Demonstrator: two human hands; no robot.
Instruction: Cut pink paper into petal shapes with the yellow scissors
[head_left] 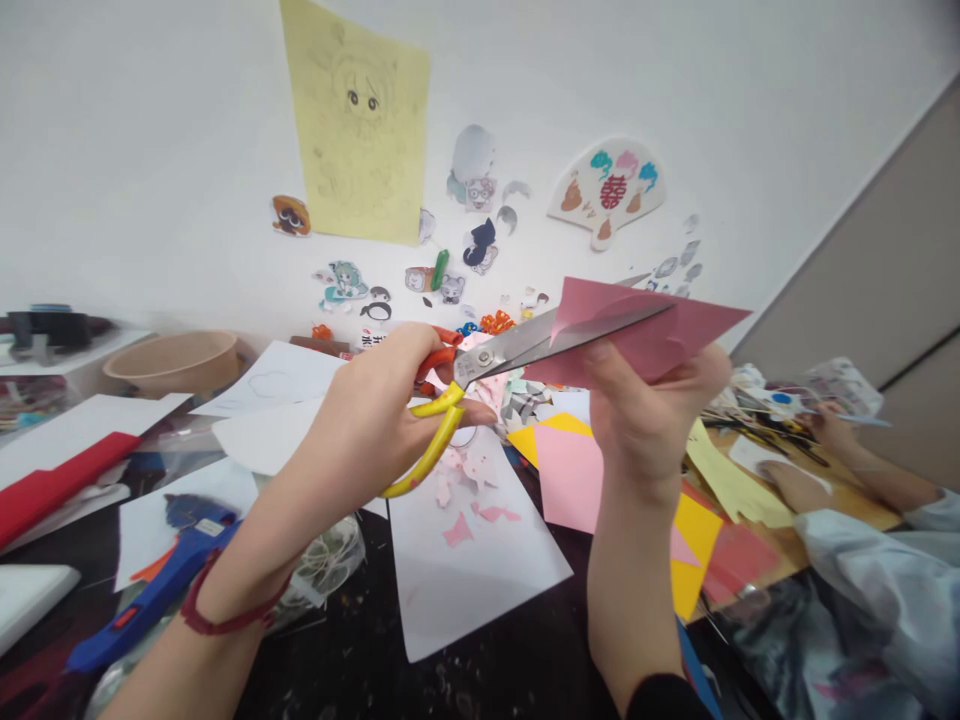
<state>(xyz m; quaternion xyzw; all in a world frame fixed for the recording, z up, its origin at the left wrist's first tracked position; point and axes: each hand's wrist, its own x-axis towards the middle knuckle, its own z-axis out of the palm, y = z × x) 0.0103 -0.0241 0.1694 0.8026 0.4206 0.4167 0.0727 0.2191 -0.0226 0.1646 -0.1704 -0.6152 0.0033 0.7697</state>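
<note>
My left hand (390, 400) is closed round the red and yellow handles of a pair of scissors (486, 358). Pointing right, the blades lie across a pink sheet of paper (675, 330), with one blade in front of it and the other partly behind. My right hand (645, 400) pinches that sheet from below, thumb on the near side. Under the scissors, small pink paper scraps (459, 530) lie on a white sheet (480, 590) on the black table.
A blue glue gun (154, 590) lies at left, near a beige bowl (172, 360) and a red strip (67, 485). Pink paper (570, 475) and yellow paper (694, 550) lie at right. Another person's hand (832, 430) is at far right. A wall with paper cutouts stands behind.
</note>
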